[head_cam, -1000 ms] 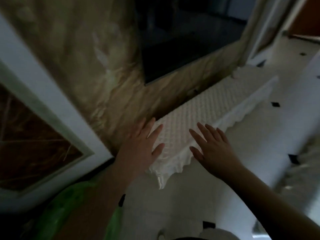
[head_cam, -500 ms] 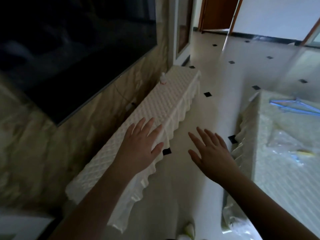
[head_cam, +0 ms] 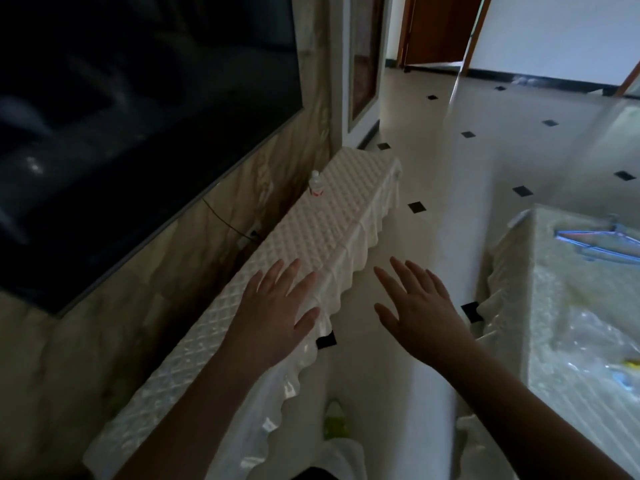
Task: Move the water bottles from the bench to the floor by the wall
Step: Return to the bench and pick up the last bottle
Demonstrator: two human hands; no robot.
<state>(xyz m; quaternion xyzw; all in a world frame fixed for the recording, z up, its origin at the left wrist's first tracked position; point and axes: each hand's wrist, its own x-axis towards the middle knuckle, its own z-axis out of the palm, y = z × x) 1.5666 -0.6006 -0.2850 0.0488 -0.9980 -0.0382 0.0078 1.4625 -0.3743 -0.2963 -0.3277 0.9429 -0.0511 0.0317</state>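
Observation:
A long bench (head_cam: 329, 223) under a white quilted cover with a frilled edge runs along the left wall. One small clear water bottle (head_cam: 316, 184) with a red label stands upright near the bench's far end, close to the wall. My left hand (head_cam: 277, 317) hovers over the near part of the bench, fingers spread, holding nothing. My right hand (head_cam: 419, 310) is stretched out over the floor beside the bench, fingers also spread and empty. Both hands are well short of the bottle.
A large dark TV screen (head_cam: 138, 133) hangs on the marble wall above the bench, with a cable below it. A covered table (head_cam: 561, 306) with plastic bags and blue hangers stands at the right. Pale tiled floor (head_cam: 450, 174) runs between them towards a doorway.
The view has swung from the wall and the bench's near end to look along the bench, bringing the bottle and the table into sight. Both hands stay spread and empty.

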